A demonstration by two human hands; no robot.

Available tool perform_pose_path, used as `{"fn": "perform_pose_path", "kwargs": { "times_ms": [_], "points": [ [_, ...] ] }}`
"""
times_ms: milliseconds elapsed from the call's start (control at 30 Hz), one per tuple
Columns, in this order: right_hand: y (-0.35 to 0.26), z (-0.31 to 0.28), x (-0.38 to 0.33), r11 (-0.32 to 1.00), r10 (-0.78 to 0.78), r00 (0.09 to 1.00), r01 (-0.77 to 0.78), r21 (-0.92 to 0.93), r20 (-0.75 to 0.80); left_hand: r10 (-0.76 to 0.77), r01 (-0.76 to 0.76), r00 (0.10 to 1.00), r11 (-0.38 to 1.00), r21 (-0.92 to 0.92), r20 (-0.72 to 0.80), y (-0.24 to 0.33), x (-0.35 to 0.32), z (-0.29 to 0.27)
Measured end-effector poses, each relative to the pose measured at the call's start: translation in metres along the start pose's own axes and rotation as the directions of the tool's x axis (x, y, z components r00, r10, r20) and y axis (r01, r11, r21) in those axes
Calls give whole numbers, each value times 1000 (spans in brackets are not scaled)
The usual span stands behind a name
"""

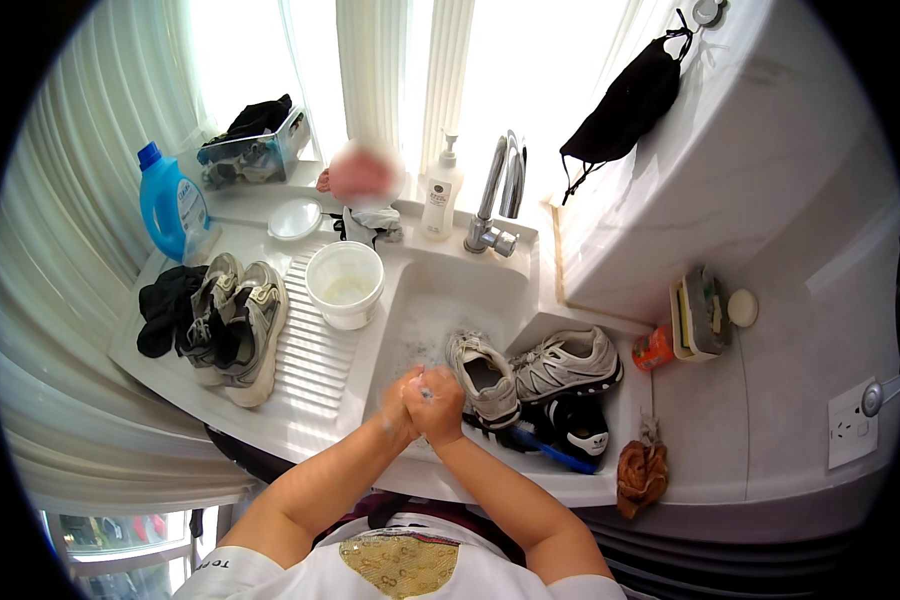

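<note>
My left hand [398,404] and my right hand [437,402] are pressed together over the front of the white sink [456,280]. Both are closed, with white suds on the skin; whatever lies between them, if anything, is hidden. Just right of my hands a beige sneaker [485,378] rests in the sink. Beside it lies another beige sneaker [567,364], tilted against the sink's right side. In front of these is a black shoe [577,425] with a white toe, and a blue brush [560,452] lies against it. Sudsy water shows in the basin.
On the ribbed drainboard [315,350] stand a white tub [346,285] and a pair of worn sneakers [238,325]. A blue detergent bottle [173,205], a pump bottle [440,190] and a chrome faucet [490,205] line the back. A brown cloth [642,475] lies at the right edge.
</note>
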State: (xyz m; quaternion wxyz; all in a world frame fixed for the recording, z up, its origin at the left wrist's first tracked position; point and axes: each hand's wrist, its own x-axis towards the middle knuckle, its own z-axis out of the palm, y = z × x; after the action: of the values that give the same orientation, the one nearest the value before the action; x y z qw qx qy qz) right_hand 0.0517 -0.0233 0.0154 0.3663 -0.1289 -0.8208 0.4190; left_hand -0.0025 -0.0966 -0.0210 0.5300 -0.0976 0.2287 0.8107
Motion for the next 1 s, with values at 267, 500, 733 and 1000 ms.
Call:
{"fn": "perform_pose_path", "kwargs": {
  "times_ms": [267,500,733,1000],
  "points": [
    [-20,-9,2,980,-171,985,172,105,-13,73,-72,984,997,-9,161,-2,-2,21],
    [25,-30,16,646,608,794,-501,575,9,368,-327,928,878,348,-56,23,-33,108],
    [-8,-56,21,-249,589,427,-712,657,686,502,-577,815,653,490,290,16,-22,79],
    [0,-50,20,869,432,897,-387,307,-94,-86,116,980,979,166,-182,13,-20,50]
  ]
}}
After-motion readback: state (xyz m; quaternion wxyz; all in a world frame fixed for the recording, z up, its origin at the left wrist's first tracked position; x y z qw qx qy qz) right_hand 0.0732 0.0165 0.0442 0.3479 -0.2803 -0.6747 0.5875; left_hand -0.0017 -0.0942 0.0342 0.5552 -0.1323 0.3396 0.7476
